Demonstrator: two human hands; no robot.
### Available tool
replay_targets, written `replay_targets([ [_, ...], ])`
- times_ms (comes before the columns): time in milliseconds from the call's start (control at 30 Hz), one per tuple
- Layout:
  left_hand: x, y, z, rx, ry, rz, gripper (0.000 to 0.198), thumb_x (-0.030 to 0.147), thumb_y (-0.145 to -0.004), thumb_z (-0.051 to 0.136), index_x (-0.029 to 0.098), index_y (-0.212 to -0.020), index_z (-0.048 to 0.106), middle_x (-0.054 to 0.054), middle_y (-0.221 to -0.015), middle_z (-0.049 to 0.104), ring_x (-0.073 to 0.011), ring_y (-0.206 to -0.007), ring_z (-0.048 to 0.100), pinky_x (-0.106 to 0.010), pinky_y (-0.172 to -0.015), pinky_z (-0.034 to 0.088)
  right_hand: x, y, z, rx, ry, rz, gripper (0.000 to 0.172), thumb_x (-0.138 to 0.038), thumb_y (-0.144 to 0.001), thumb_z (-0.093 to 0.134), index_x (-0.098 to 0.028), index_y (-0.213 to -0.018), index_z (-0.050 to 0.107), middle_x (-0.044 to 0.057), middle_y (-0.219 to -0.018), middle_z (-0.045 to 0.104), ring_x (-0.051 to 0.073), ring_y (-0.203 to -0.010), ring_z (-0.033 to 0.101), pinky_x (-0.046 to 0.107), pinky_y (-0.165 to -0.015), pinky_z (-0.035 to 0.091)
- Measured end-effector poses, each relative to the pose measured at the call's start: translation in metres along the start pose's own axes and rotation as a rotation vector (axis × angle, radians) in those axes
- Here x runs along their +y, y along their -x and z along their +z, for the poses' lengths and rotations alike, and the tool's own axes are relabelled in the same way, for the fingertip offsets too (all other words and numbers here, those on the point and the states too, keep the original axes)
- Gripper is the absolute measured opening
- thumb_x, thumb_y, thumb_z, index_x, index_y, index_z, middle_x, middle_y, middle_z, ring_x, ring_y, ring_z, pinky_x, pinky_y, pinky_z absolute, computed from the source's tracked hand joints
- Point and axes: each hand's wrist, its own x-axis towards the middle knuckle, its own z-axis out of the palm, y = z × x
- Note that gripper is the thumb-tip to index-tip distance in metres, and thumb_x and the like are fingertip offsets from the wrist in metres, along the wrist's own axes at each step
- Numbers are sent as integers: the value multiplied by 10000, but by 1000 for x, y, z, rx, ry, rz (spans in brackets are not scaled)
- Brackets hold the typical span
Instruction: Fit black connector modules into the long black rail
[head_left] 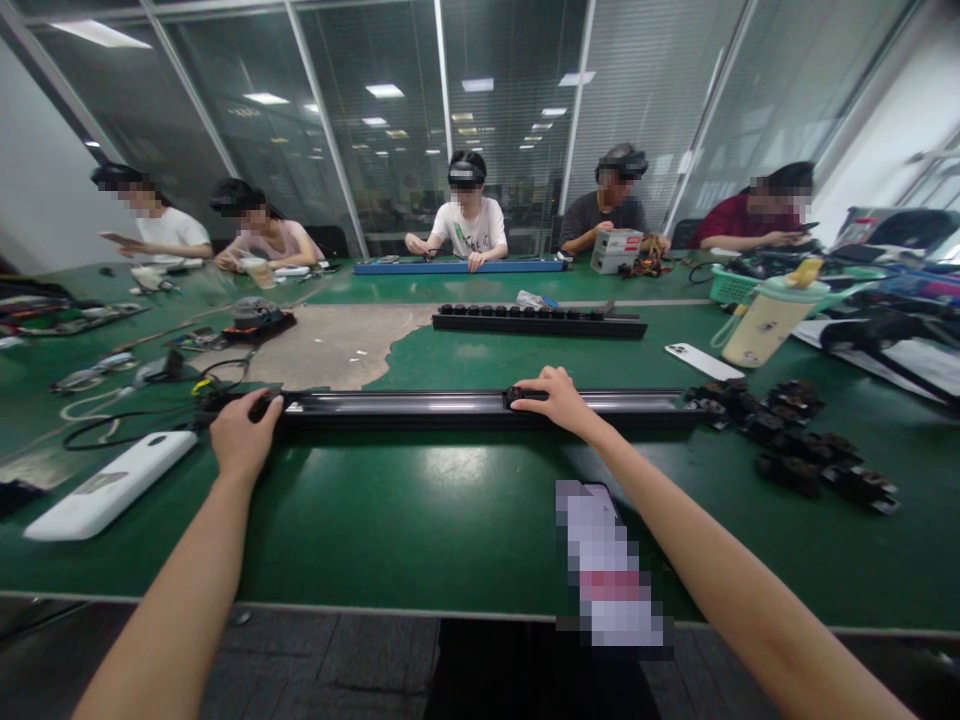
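A long black rail (405, 404) with a shiny channel along its top lies across the green table (420, 530) in front of me. My left hand (241, 432) is closed at the rail's left end, thumb and fingers around a small black piece (264, 402) there. Further right along the rail, my right hand (561, 402) pinches a small black module (517, 396) that sits on the channel. Its underside is hidden. Several loose black modules (787, 430) lie in a pile by the rail's right end.
Behind the rail stands a second black rail (540, 325) lined with black modules. A white power bank (112, 487), a blurred-out phone (611, 570), a white phone (703, 361) and a cream tumbler (772, 320) are around me. Several people sit opposite, one at a blue rail (450, 267).
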Motion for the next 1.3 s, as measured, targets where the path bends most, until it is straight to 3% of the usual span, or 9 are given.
replay_targets([
  [1300,0,-1,2,-24,-4,-23,609,586,-919,452,128,-1268,652,-144,-1219,663,-248,-1076,585,-373,-1000,426,11,-1,2,-26,-100,-105,366,-511,-870,671,-258,-1120,754,66,-921,556,240,-964,475,382,-904,360],
])
